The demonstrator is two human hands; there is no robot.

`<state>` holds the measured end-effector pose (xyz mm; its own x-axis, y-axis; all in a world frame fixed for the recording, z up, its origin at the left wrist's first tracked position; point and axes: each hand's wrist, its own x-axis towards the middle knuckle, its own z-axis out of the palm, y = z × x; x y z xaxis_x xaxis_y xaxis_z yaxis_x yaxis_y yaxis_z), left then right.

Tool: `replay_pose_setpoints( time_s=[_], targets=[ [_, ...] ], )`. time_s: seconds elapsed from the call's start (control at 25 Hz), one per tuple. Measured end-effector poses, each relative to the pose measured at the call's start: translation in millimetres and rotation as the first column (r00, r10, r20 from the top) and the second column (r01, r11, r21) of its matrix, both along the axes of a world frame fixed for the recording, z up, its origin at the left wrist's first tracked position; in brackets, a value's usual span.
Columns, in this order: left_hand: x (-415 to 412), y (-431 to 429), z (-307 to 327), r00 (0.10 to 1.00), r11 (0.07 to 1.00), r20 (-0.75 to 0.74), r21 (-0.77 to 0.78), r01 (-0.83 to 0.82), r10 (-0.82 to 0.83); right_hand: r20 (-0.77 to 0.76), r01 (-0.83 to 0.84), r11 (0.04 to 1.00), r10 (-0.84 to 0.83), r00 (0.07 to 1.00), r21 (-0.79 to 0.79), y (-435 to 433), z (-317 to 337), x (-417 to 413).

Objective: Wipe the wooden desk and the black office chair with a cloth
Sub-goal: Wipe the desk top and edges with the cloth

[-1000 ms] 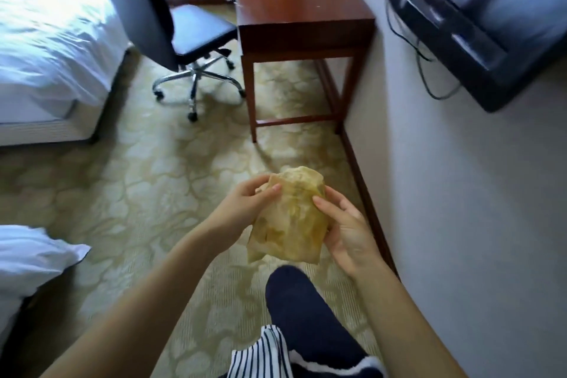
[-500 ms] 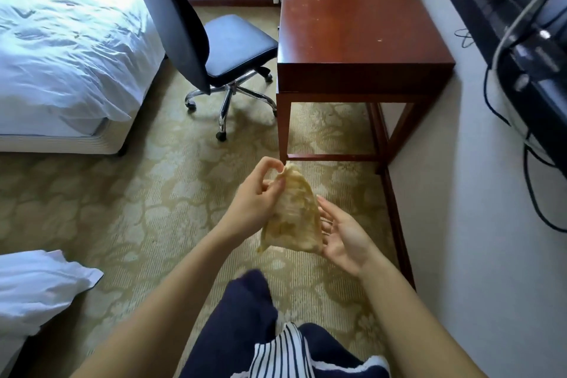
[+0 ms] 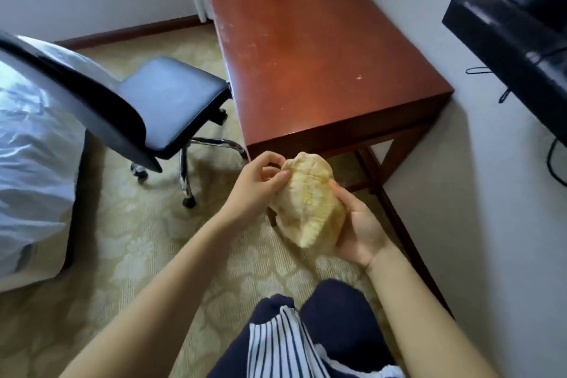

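Now | left hand [image 3: 251, 193], right hand [image 3: 362, 233]: fingers [image 3: 270, 159] gripping cloth [image 3: 310, 205] | near desk [image 3: 306, 55] edge | chair [image 3: 171, 101] left

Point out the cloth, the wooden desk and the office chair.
yellow cloth [image 3: 309, 202], head view, middle of the bunched fabric.
wooden desk [image 3: 306, 49], head view, bare top.
black office chair [image 3: 175, 93], head view, seat cushion.

far end of desk [image 3: 306, 55] past the top edge, fingers of right hand [image 3: 365, 233] behind the cloth [image 3: 310, 202]
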<state>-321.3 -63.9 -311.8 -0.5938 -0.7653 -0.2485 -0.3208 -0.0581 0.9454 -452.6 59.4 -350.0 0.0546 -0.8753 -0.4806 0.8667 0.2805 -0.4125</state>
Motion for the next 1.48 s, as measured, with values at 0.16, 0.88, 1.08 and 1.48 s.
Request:
replay_pose_setpoints(
  time_s=[0.16,0.88,1.08,1.48],
  targets=[
    [-42.4,-70.6,-1.2,0.998,0.996,-0.04,0.062,0.056,-0.054,0.009,0.003,1.0,-0.002,1.0,-0.017,-61.7,-1.9,-34.3],
    [-167.3,-287.5,-16.3,0.997,0.993,0.071,-0.116,-0.029,0.038,-0.176,-0.079,0.996,0.085,0.981,0.038,-288.0,-12.0,-165.9],
    [-162.1,-325.6,-21.3,0.997,0.99,0.072,-0.14,0.001,0.009,0.009,-0.099,0.993,0.099,0.995,0.061,-313.1,-23.0,-152.4],
    [-144.0,-359.5,-48.1,0.977,0.991,0.213,-0.128,0.037,-0.009,-0.185,0.409,0.912,-0.4,0.898,0.012,-328.2,-32.4,-142.2]
  ],
)
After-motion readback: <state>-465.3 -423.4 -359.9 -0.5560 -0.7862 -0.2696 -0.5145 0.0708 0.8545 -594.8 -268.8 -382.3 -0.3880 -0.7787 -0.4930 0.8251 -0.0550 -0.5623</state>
